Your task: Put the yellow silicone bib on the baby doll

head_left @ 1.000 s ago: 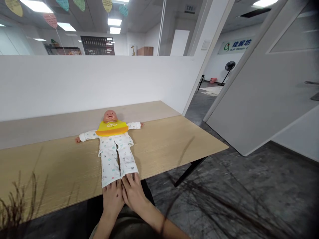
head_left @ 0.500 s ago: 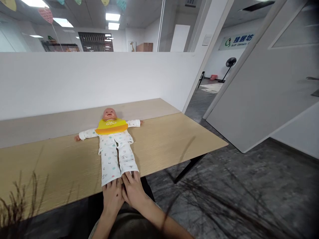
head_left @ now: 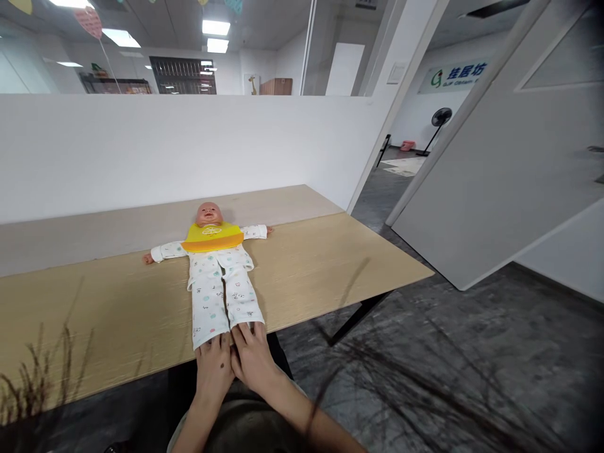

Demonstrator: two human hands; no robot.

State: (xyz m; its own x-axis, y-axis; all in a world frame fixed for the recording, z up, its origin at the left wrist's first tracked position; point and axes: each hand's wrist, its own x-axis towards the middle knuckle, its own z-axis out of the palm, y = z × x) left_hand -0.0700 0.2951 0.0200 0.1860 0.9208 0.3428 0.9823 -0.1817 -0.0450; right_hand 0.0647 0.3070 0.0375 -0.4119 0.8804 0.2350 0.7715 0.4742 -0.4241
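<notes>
A baby doll [head_left: 209,214] lies on its back on the wooden table [head_left: 311,264], arms spread, head toward the wall. It wears a yellow bib [head_left: 212,238] with an orange lower edge and white patterned clothes [head_left: 207,302]. My left hand [head_left: 214,371] is at the cuff of the trouser leg on the left, at the table's front edge. Beside it, touching it, my right hand [head_left: 255,362] has its fingertips at the other cuff. The fingers of both hands are partly bent, and the doll's feet cannot be seen.
Behind the table stands a white wall [head_left: 189,145] with glass above. A grey door [head_left: 500,151] is open at the right, with a black fan [head_left: 441,117] beyond the doorway. A black table leg [head_left: 358,318] is under the right side. Dark blurred strands cross the lower view.
The camera view has shifted slightly. Both hands remain at the trouser cuffs, and the doll lies as before.
</notes>
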